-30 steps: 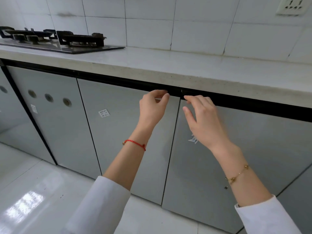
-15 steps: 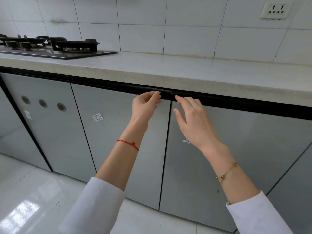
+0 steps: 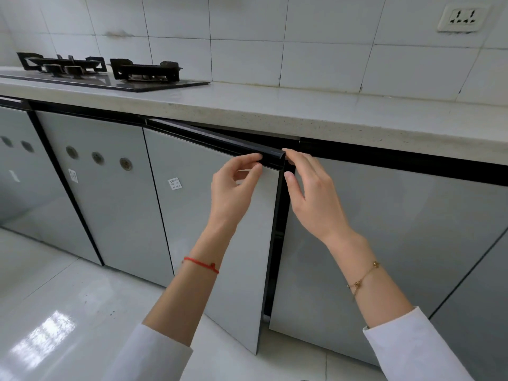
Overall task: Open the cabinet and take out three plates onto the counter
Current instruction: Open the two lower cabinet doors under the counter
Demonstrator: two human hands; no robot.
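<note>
A grey cabinet door (image 3: 189, 215) under the pale counter (image 3: 316, 111) stands partly swung out toward me, hinged on its left. My left hand (image 3: 233, 188) pinches the black handle strip (image 3: 214, 138) along the door's top right corner. My right hand (image 3: 310, 193) is at the same corner, fingertips on the strip's end, thumb spread apart. The neighbouring right door (image 3: 384, 243) is still flat against the cabinet. A dark gap shows between the two doors. No plates are visible; the cabinet's inside is hidden.
A black gas hob (image 3: 110, 72) sits on the counter at the far left. Further grey doors (image 3: 110, 193) with round vents run to the left. A wall socket (image 3: 461, 19) is at the top right. Glossy white floor tiles (image 3: 68, 312) lie below.
The left cabinet door, shut a second ago, has swung outward with my left hand pulling its top strip. My right hand has followed to the door's corner.
</note>
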